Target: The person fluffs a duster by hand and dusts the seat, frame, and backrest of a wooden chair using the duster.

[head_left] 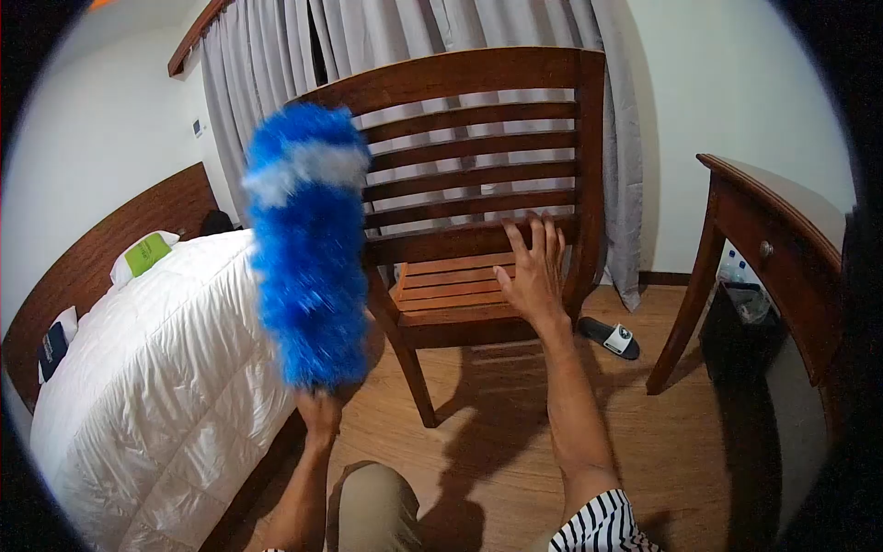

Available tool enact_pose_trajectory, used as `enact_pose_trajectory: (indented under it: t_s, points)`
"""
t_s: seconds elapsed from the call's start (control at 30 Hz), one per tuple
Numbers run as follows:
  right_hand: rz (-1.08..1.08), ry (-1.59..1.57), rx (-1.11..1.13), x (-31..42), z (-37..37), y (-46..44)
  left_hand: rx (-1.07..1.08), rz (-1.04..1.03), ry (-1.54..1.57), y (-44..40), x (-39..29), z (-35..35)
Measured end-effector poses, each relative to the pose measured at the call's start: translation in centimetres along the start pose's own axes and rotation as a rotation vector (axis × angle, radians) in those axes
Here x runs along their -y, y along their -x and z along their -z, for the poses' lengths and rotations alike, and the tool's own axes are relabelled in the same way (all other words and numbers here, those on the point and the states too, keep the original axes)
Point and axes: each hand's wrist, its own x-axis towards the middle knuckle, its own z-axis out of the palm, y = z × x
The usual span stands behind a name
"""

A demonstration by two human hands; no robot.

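A fluffy blue duster (311,267) with a whitish band near its top stands upright on the left, in front of part of the chair back. My left hand (319,412) is closed just below the fluff, where the handle is mostly hidden. Ahead is a brown wooden chair (478,69) with a slatted back and slatted seat. My right hand (536,281) has its fingers spread at the lower rail of the chair back; whether the fingertips touch the wood I cannot tell.
A bed with a white quilt (156,340) lies to the left. Grey curtains (395,32) hang behind the chair. To the right are a wooden desk (773,221), a black bin (736,331) beneath it and a slide sandal (609,338) on the wooden floor.
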Motion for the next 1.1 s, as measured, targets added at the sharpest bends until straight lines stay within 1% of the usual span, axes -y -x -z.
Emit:
enact_pose_trajectory:
  t_s: [0.07,0.13,0.2,0.27,0.33,0.37,0.43,0.47,0.57,0.7,0.73,0.83,0.87,0.9,0.93,0.97,1.0,1.03,1.1]
  points:
    - [-0.013,-0.012,0.009,0.0,0.1,0.0,0.124,-0.073,-0.286,-1.4,-0.6,0.6]
    - [-0.016,-0.02,0.01,0.1,0.1,-0.1,0.095,-0.054,-0.325,-1.8,-1.8,0.3]
    - [-0.015,-0.03,0.011,0.0,0.1,0.0,-0.079,0.057,-0.119,-0.1,-2.2,-0.5]
    - [0.003,-0.04,-0.003,0.0,0.2,-0.1,0.0,0.234,0.082,1.8,-3.6,0.8]
    - [0.006,-0.043,-0.006,-0.1,0.1,0.1,-0.079,0.336,0.083,3.5,-4.0,0.8]
    - [0.003,-0.042,-0.007,-0.1,0.0,0.0,-0.201,0.345,-0.017,4.1,-3.7,0.3]
    - [-0.004,-0.048,-0.004,-0.2,-0.1,0.0,-0.226,0.256,-0.176,5.0,0.2,0.5]
    - [-0.007,-0.054,-0.003,-0.1,-0.1,0.0,-0.13,0.157,-0.231,4.8,5.6,2.1]
    - [-0.002,-0.026,0.016,0.1,0.3,-0.1,0.132,-0.027,-0.34,1.9,3.5,2.7]
    - [0.03,-0.024,0.019,0.3,-0.1,-0.2,-0.068,-0.19,-0.314,0.9,0.4,0.0]
    - [0.045,-0.04,0.007,0.3,-0.3,-0.3,0.007,-0.168,-0.257,1.5,-1.2,0.2]
    - [0.112,-0.085,-0.026,0.2,-0.8,-0.4,0.164,-0.214,0.0,3.2,0.0,-0.3]
    - [0.148,-0.106,-0.038,0.1,-1.0,-0.5,0.186,-0.324,-0.049,3.4,-0.3,-0.3]
    - [0.182,-0.129,-0.051,-0.1,-1.3,-0.6,0.209,-0.435,-0.101,2.8,-1.9,-0.3]
    - [0.213,-0.129,-0.112,-0.3,-1.7,-0.6,0.183,-0.415,-0.129,2.0,-3.7,-0.6]
    - [0.188,-0.16,-0.12,-0.2,-1.8,-0.5,0.207,-0.098,0.146,1.9,-3.1,-1.3]
    - [0.163,-0.191,-0.129,0.0,-1.7,-0.5,0.139,-0.246,0.006,1.3,-2.6,-1.6]
    - [0.139,-0.22,-0.139,0.1,-1.8,-0.6,0.069,-0.395,-0.134,-0.6,-5.3,-2.2]
    - [0.135,-0.172,-0.184,-0.5,-2.9,-0.3,0.087,-0.173,0.064,-1.0,-4.8,-3.2]
